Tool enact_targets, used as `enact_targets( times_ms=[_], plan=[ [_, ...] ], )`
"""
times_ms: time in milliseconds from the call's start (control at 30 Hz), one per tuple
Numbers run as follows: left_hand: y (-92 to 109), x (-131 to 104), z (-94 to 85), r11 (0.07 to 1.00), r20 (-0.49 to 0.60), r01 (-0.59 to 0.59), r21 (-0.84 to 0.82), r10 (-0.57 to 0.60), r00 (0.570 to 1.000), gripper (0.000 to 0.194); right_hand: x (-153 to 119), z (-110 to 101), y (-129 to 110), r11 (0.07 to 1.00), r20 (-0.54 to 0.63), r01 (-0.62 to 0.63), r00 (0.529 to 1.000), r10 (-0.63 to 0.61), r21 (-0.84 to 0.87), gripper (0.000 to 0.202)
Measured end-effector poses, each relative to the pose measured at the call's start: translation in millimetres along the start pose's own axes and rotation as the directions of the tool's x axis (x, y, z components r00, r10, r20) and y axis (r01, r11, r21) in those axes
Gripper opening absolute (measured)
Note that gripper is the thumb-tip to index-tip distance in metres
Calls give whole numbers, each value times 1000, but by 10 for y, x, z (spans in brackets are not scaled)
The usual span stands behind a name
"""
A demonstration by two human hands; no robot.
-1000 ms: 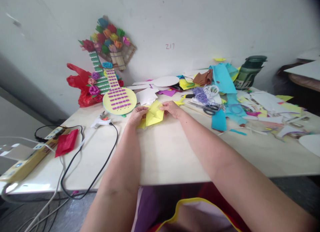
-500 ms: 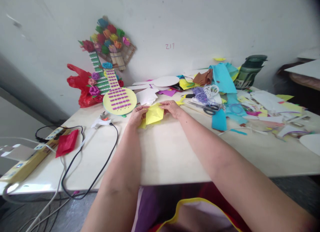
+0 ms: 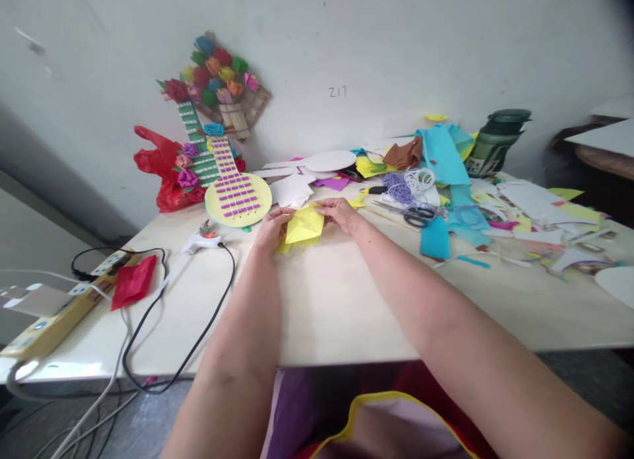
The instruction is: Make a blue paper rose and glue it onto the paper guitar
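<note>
A thin yellow sheet [image 3: 304, 225], creased and partly folded, hangs between my two hands above the table. My left hand [image 3: 275, 228] pinches its left edge, and my right hand [image 3: 339, 216] grips the upper right edge with fingers closed. Behind my left hand stands a round yellow cutout with purple strips [image 3: 238, 198]. White paper pieces [image 3: 293, 189] lie just beyond the sheet. Scissors [image 3: 419, 216] with dark handles rest to the right of my right hand.
A glue gun [image 3: 203, 240] with its black cord, a red packet [image 3: 133, 282] and a power strip [image 3: 39, 327] lie at left. Purple yarn [image 3: 396, 188], blue paper [image 3: 434, 237], scraps and a green bottle [image 3: 498, 142] occupy the right. Paper flowers [image 3: 218, 72] are against the wall.
The yellow sheet's front flap has shifted slightly left and changed shape a little. Both hands keep their hold in nearly the same place.
</note>
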State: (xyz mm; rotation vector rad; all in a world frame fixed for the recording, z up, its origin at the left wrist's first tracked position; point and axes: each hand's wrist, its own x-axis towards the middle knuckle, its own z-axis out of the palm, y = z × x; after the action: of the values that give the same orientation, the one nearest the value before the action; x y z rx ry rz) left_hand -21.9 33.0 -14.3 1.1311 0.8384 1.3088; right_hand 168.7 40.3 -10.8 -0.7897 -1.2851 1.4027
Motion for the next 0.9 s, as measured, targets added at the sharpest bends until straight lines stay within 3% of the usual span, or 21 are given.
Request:
enact_targets(
  times_ms=[500,767,900],
  plan=[
    [20,-11,32,1000,-50,12,-16,-13,999,21,-12,20,-11,999,99,-5,995,0,52,35],
    [51,-6,33,1000,-73,15,-3,-16,997,16,9,18,34,999,30,29,999,-28,-26,23],
    [48,-26,62,1000,-55,5,2,-5,998,23,-2,44,34,998,9,39,999,-39,-53,21]
  ],
)
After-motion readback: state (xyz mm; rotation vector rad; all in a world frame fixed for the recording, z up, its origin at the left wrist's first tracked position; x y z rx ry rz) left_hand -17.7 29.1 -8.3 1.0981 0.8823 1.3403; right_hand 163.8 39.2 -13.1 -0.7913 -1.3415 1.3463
